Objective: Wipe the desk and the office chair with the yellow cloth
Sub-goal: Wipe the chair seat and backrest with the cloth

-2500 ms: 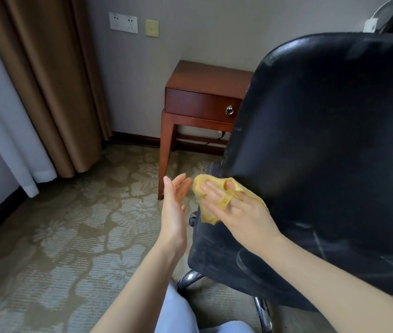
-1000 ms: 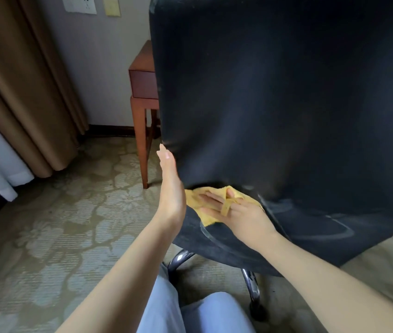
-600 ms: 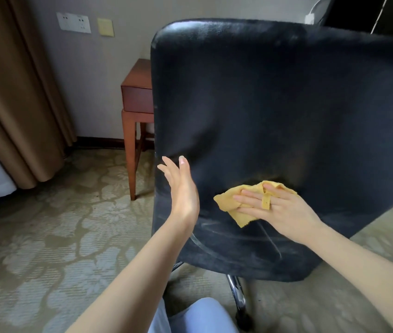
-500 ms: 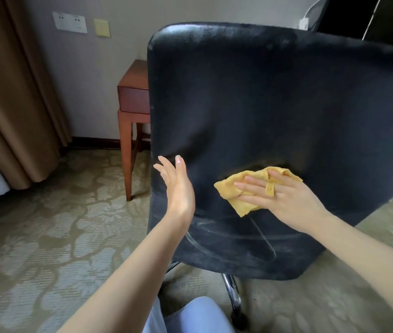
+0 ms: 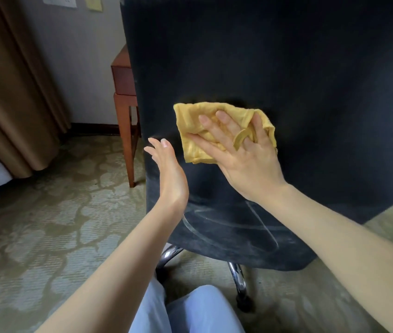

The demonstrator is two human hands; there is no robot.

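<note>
The black office chair fills the right and middle of the head view, its backrest's rear side facing me. My right hand presses the yellow cloth flat against the backrest with spread, straight fingers; a loop of the cloth pokes up between two fingers. My left hand is held upright with straight fingers at the chair's left edge and holds nothing; I cannot tell whether it touches the chair. Pale wipe streaks show on the lower backrest. The desk is not in view.
A small red-brown wooden side table with a drawer stands against the wall behind the chair's left edge. Brown curtains hang at the left. Patterned carpet covers the floor. The chrome chair base and my light blue trouser legs are at the bottom.
My right hand has slid the cloth up the backrest and to the right. The chair has turned so its back faces me, and the view has come closer. My left hand stays near its left edge.
</note>
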